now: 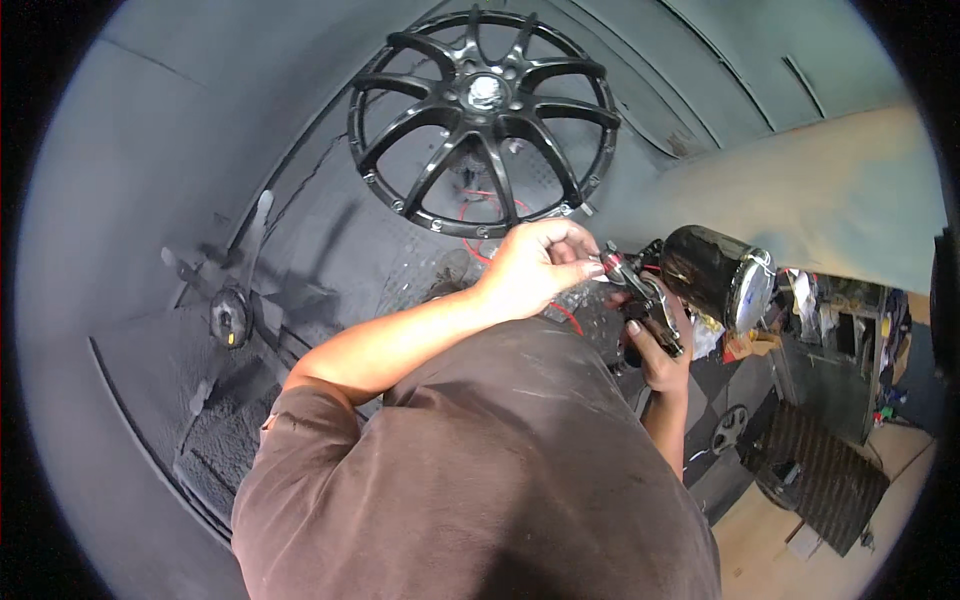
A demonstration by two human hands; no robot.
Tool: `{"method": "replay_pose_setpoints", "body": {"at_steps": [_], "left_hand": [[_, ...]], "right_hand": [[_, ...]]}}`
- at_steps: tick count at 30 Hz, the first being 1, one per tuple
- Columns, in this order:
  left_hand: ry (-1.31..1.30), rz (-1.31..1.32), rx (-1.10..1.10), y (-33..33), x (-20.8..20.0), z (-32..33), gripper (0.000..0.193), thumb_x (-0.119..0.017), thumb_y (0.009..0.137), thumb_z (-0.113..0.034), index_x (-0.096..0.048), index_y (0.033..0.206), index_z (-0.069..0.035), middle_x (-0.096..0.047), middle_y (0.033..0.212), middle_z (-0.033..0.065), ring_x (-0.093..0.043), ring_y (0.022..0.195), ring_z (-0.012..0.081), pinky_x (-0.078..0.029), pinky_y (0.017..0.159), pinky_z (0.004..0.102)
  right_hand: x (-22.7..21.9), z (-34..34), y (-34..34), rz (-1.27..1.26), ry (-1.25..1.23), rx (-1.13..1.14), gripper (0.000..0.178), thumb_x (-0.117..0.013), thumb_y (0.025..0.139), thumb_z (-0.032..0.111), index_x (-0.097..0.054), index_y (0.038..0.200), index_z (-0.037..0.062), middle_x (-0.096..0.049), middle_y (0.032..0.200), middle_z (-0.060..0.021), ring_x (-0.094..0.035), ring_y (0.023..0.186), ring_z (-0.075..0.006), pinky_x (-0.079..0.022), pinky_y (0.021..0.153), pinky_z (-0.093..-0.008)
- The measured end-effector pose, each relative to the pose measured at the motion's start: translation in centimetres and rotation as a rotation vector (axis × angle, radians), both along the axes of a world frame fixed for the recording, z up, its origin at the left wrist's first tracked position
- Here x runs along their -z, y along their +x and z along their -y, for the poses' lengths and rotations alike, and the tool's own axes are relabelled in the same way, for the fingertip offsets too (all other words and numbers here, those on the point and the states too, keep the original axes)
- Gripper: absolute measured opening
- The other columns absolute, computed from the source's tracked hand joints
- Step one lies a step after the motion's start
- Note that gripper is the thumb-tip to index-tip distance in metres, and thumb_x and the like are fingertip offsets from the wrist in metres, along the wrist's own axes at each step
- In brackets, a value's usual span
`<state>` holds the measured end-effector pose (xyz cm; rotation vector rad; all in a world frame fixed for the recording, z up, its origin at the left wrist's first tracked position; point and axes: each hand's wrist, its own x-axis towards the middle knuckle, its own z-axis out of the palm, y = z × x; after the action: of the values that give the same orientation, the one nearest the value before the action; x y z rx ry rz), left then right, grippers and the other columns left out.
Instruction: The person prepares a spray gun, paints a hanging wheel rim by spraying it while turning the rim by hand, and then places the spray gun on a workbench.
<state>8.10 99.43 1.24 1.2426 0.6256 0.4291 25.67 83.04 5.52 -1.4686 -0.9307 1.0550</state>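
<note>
A glossy black multi-spoke wheel rim (484, 120) lies flat ahead of me in a grey paint-dusted booth. My right hand (660, 350) grips the handle of a spray gun (650, 300), whose dark paint cup with a shiny metal lid (720, 275) tilts to the right. My left hand (540, 265) reaches across and pinches a small part at the front of the gun with its fingertips. A red hose (480, 225) curls beneath the rim.
Grey overspray coats the booth walls (150, 200). A round black fitting (230, 317) sits at left. At right, a black ribbed mat (825, 475), another wheel (730, 428) and cluttered shelves (850, 330) stand on a tan floor.
</note>
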Motion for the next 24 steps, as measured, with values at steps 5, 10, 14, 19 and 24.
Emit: {"method": "replay_pose_setpoints", "body": {"at_steps": [5,10,14,19,24], "left_hand": [[-0.192,0.299,-0.119,0.2,0.5,0.5,0.025,-0.072,0.091,-0.003,-0.065,0.114,0.002,-0.068,0.107,0.0071,-0.063,0.095,0.0102,-0.053,0.087,0.0259],[-0.094,0.166,-0.124,-0.7,0.8,-0.2,0.016,-0.065,0.096,-0.003,-0.066,0.111,0.003,-0.070,0.102,0.0079,-0.067,0.097,0.0131,-0.055,0.087,0.0289],[-0.116,0.178,-0.218,-1.7,1.2,-0.7,0.019,-0.062,0.101,-0.013,-0.067,0.105,0.004,-0.070,0.088,0.0063,-0.067,0.082,0.0124,-0.055,0.077,0.0274],[0.254,0.027,-0.088,-2.5,2.2,0.8,0.030,-0.051,0.106,-0.028,-0.062,0.092,-0.004,-0.058,0.073,-0.0006,-0.054,0.071,0.0099,-0.047,0.066,0.0308],[0.470,-0.253,0.384,-0.2,-0.7,1.5,0.028,-0.065,0.096,-0.030,-0.066,0.097,-0.002,-0.068,0.085,0.0125,-0.067,0.075,0.0247,-0.052,0.071,0.0405]], "right_hand": [[-0.8,0.1,-0.2,0.020,-0.126,-0.081,0.056,-0.062,0.083,0.000,-0.052,0.138,-0.0057,-0.070,0.115,-0.0146,-0.064,0.102,-0.0174,-0.049,0.091,-0.0307],[-0.3,0.1,-0.5,0.220,-0.190,-0.189,0.054,-0.064,0.081,-0.001,-0.057,0.135,-0.0036,-0.069,0.118,-0.0133,-0.061,0.112,-0.0197,-0.041,0.104,-0.0340],[-0.1,0.4,-0.1,0.313,-0.143,-0.189,0.053,-0.065,0.082,-0.003,-0.058,0.135,-0.0024,-0.068,0.120,-0.0154,-0.061,0.116,-0.0241,-0.040,0.107,-0.0359],[-0.6,-0.2,0.4,0.284,-0.001,0.011,0.057,-0.064,0.089,-0.003,-0.048,0.144,-0.0012,-0.063,0.130,-0.0170,-0.060,0.118,-0.0259,-0.042,0.105,-0.0362],[-3.2,-3.5,0.4,0.138,0.099,0.014,0.060,-0.058,0.094,0.004,-0.036,0.150,-0.0017,-0.065,0.118,-0.0147,-0.062,0.113,-0.0226,-0.055,0.073,-0.0265]]}}
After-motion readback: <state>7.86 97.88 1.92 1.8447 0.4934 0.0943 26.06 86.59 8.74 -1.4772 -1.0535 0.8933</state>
